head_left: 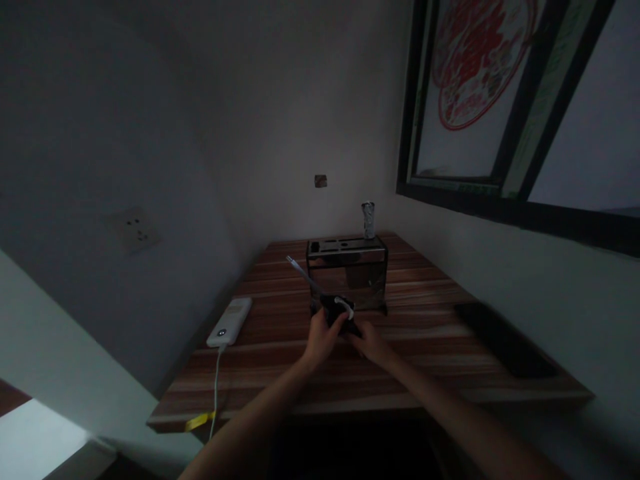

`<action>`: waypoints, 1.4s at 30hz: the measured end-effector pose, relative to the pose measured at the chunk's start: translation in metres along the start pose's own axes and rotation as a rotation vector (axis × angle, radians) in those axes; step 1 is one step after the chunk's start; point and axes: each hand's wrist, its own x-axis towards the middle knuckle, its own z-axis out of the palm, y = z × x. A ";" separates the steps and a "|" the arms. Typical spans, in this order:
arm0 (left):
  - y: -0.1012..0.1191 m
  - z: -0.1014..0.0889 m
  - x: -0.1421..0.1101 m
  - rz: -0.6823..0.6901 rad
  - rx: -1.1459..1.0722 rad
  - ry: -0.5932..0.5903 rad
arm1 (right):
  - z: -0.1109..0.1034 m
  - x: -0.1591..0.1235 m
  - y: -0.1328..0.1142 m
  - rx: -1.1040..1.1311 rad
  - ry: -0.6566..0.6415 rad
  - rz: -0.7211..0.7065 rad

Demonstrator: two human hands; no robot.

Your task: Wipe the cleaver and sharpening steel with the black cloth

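Note:
Both hands are together over the near middle of the table, on a black-handled tool [336,311] with a long, thin pale shaft pointing up and left. A white curved strip shows on its dark part; its exact kind is too dim to make out. My left hand [323,337] has its fingers wrapped round the dark part, thumb on top. From the right, my right hand [369,341] pinches the lower end of the same dark part. Just behind stands a slotted rack [346,248] with a dark frame and see-through front.
On the wood-striped table [270,367] a white power bank [230,322] with a cable lies left. A dark flat slab [505,339] lies right, along the wall. A foil-like silvery cylinder [369,220] rises at the rack's back right. Walls close in the left, back and right.

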 end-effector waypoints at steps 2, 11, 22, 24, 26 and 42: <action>0.003 -0.001 0.000 -0.001 0.002 0.014 | 0.000 0.000 -0.002 0.001 -0.001 -0.009; 0.015 -0.017 0.012 0.038 0.027 0.147 | -0.001 -0.002 -0.015 0.014 -0.044 -0.019; 0.049 -0.053 0.037 0.127 0.106 0.354 | 0.002 -0.001 -0.012 -0.010 -0.017 -0.029; 0.053 -0.060 0.044 0.145 0.097 0.385 | 0.002 -0.001 -0.011 -0.009 -0.019 -0.033; 0.057 -0.067 0.051 0.166 0.077 0.416 | 0.002 -0.001 -0.012 -0.011 -0.019 -0.039; 0.069 -0.077 0.067 0.194 -0.115 0.447 | 0.001 -0.002 -0.008 -0.013 -0.035 -0.002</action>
